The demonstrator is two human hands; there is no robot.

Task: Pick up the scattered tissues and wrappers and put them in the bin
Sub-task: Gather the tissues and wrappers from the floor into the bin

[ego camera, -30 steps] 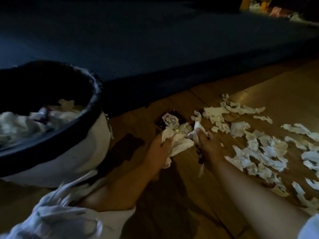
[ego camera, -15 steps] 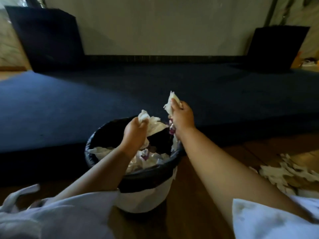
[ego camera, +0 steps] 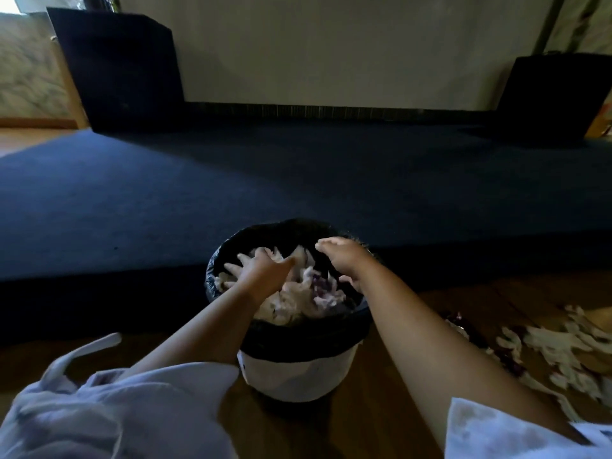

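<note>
A white bin [ego camera: 298, 376] with a black liner stands on the wooden floor right in front of me. Crumpled white tissues and purple wrappers [ego camera: 308, 293] fill it. My left hand [ego camera: 261, 270] is spread over the heap inside the bin, fingers straight, holding nothing. My right hand [ego camera: 344, 256] hovers above the bin's right side, fingers loose and empty. More torn white tissues [ego camera: 556, 352] and a dark wrapper [ego camera: 463, 326] lie scattered on the floor to the right.
A dark blue carpet [ego camera: 298, 180] stretches beyond the bin to the wall. Two dark box-like shapes, one at the far left [ego camera: 122, 71] and one at the far right [ego camera: 549, 97], stand against it. My pale sleeves fill the lower corners.
Both hands carried handfuls of tissues from the floor up over the bin and let them go. Now both hands are spread and empty over the heap.
</note>
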